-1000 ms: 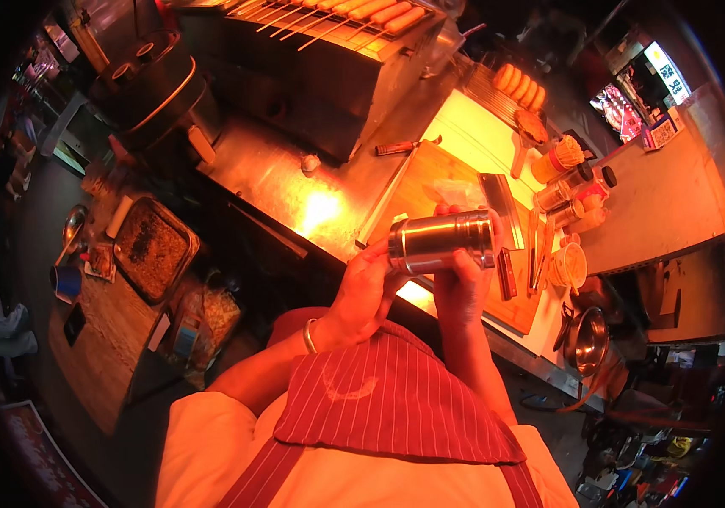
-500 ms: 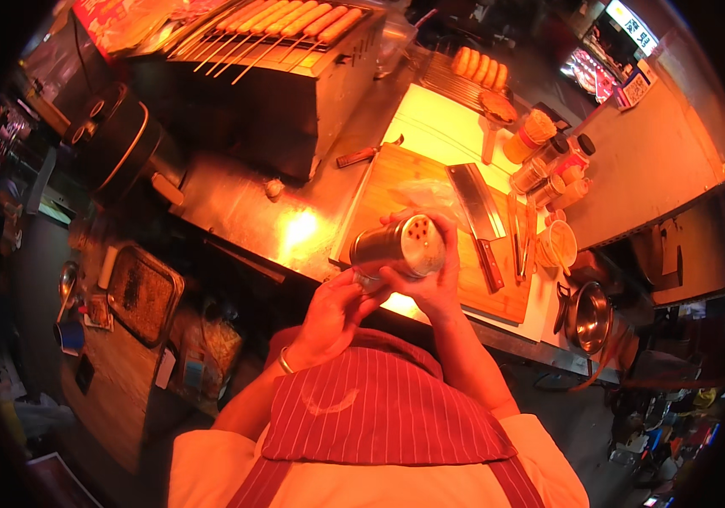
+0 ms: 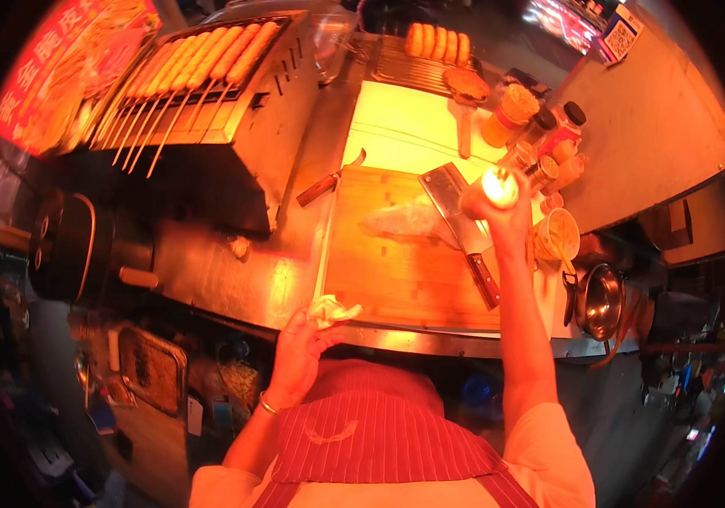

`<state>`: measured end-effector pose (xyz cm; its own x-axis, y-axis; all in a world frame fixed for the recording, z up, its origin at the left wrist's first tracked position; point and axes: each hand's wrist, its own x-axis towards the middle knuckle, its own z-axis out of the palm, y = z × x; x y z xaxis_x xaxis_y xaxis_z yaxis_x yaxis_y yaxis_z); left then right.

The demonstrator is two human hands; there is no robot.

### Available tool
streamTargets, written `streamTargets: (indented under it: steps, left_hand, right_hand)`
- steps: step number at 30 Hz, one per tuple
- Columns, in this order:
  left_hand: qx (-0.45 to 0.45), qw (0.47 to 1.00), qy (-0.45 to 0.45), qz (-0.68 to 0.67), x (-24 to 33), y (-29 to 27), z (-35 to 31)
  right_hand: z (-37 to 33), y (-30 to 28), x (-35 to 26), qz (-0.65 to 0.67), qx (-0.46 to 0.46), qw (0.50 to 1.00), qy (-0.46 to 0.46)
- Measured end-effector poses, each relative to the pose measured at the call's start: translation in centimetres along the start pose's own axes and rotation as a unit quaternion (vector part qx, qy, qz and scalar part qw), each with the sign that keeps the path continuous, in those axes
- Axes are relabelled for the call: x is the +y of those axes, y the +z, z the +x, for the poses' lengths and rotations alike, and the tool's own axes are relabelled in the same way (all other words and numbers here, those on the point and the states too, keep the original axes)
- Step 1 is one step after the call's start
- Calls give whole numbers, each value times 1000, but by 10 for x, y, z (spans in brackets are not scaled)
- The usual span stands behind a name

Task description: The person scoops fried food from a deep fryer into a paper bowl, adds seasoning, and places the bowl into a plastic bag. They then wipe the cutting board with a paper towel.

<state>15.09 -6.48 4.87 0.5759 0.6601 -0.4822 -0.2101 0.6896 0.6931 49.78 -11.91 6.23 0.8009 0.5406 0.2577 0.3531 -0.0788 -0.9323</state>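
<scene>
My right hand (image 3: 508,222) reaches out over the right side of the wooden cutting board (image 3: 396,292), closed round a metal shaker (image 3: 499,186) whose top glares in the light. Just below and left of it lies a cleaver (image 3: 483,281), its blade pointing away from me. At the board's near left corner, my left hand (image 3: 296,356) pinches a crumpled pale tissue or cloth (image 3: 332,311). A clear plastic bag (image 3: 401,218) rests on the board between the hands. Beyond the shaker stand several seasoning jars (image 3: 542,172).
Skewered sausages (image 3: 210,59) lie on a grill (image 3: 273,127) at the far left. A hooked knife (image 3: 320,189) sits left of the board. More sausages (image 3: 439,42) are on a rack at the back. To the right are a tub (image 3: 559,233) and a metal bowl (image 3: 600,300).
My hands have parted. The shaker, between both hands before, has moved right and away in my right hand. My left hand has shifted slightly left and now shows the crumpled tissue or cloth.
</scene>
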Motion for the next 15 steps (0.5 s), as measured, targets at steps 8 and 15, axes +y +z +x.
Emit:
streamTargets:
  steps: [8, 15]
  left_hand:
    - [-93, 991, -86, 52, 11, 9, 71]
    - [-102, 986, -121, 59, 13, -1, 112]
  right_hand:
    - [107, -4, 74, -278, 142, 950, 1]
    - [141, 13, 118, -397, 143, 907, 16]
